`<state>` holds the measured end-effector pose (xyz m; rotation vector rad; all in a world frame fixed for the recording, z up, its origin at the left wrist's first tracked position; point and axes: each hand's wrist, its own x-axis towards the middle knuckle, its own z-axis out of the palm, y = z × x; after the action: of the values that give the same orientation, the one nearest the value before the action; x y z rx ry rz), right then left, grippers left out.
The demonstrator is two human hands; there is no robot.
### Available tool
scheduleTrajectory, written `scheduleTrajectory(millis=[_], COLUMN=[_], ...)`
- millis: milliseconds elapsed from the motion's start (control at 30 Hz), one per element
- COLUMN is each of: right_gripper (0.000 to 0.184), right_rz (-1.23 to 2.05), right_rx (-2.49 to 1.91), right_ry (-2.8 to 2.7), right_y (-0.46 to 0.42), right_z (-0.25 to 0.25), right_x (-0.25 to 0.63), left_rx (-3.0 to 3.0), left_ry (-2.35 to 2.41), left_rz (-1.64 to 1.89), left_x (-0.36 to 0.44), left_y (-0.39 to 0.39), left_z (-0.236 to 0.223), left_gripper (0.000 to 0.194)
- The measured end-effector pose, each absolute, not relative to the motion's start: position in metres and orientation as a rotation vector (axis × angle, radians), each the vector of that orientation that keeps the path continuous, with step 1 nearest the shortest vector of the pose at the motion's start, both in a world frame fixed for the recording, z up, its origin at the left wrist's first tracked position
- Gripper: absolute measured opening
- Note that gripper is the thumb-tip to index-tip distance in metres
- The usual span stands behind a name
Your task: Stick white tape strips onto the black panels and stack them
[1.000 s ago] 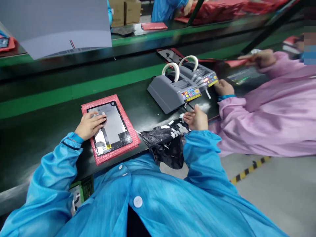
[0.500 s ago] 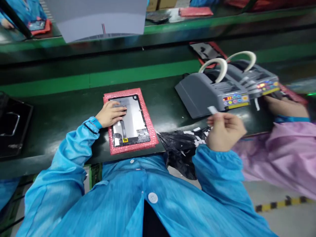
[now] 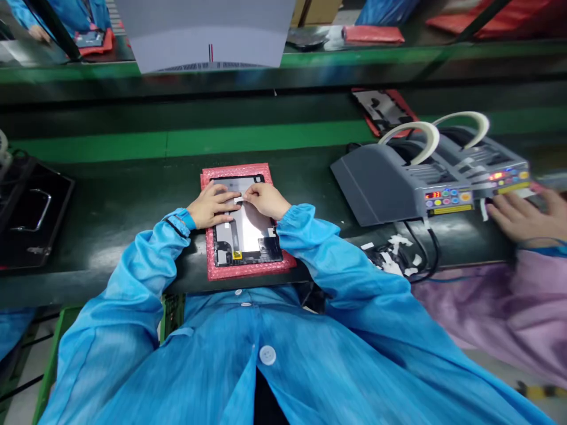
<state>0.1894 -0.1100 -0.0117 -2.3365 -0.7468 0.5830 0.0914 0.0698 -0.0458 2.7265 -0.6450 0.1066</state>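
A tablet screen panel (image 3: 250, 227), silver-backed with a black border, lies on pink bubble wrap (image 3: 252, 273) on the dark bench in front of me. My left hand (image 3: 213, 205) rests flat on its left part with fingers stretched out. Just right of those fingertips, my right hand (image 3: 266, 200) pinches a short strip of white tape (image 3: 238, 200) against the panel's back. A yellow-edged flex cable end (image 3: 237, 255) shows near the panel's lower edge.
Two grey tape dispensers (image 3: 381, 183) stand at the right, a tape end hanging from each. A co-worker's hand (image 3: 527, 215) is beside the farther one. Tape scraps (image 3: 394, 255) and cables lie before them. A black case (image 3: 33, 218) stands at left.
My right hand has moved left from beside the dispenser to the panel, carrying the tape strip. My left hand stays on the panel. The whole view has shifted slightly.
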Motion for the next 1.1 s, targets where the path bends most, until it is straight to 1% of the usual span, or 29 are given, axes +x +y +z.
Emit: scheduleTrajectory(millis=[300,433,567,667,733,800,867,967,1033,1100], right_gripper=[0.021,0.023,0.024,0.025,0.029,0.034,0.040,0.045,0.044,0.038], right_rz=[0.516,0.540,0.531,0.520,0.418,0.233,0.073,0.043,0.047,-0.007], right_rx=[-2.603,-2.641,-2.649,-2.667,-2.720,-2.761,-2.725,-2.646,-2.655,-2.614], right_ry=[-0.792,-0.828,-0.863,-0.918,-0.910,-0.929,-1.073,-1.306,-1.289,-1.201], right_y=[-0.102,-0.100,-0.097,-0.100,-0.106,-0.115,-0.123,-0.128,-0.132,-0.143], right_z=[-0.001,0.003,0.005,0.007,0.008,0.008,0.005,-0.001,-0.004,-0.004], right_x=[0.181,0.178,0.179,0.180,0.178,0.170,0.158,0.140,0.135,0.137], left_rx=[2.724,2.724,2.707,2.718,2.729,2.739,2.747,2.757,2.765,2.781], left_ry=[-0.637,-0.622,-0.563,-0.561,-0.567,-0.577,-0.591,-0.590,-0.580,-0.582], left_rz=[0.099,0.099,0.143,0.166,0.175,0.176,0.191,0.274,0.327,0.344], left_x=[0.091,0.090,0.089,0.089,0.089,0.089,0.088,0.088,0.088,0.089], left_y=[0.069,0.068,0.066,0.065,0.065,0.064,0.064,0.064,0.065,0.065], left_z=[-0.047,-0.046,-0.048,-0.048,-0.048,-0.047,-0.046,-0.046,-0.046,-0.045], left_gripper=[0.046,0.049,0.058,0.055,0.053,0.053,0.053,0.053,0.052,0.052])
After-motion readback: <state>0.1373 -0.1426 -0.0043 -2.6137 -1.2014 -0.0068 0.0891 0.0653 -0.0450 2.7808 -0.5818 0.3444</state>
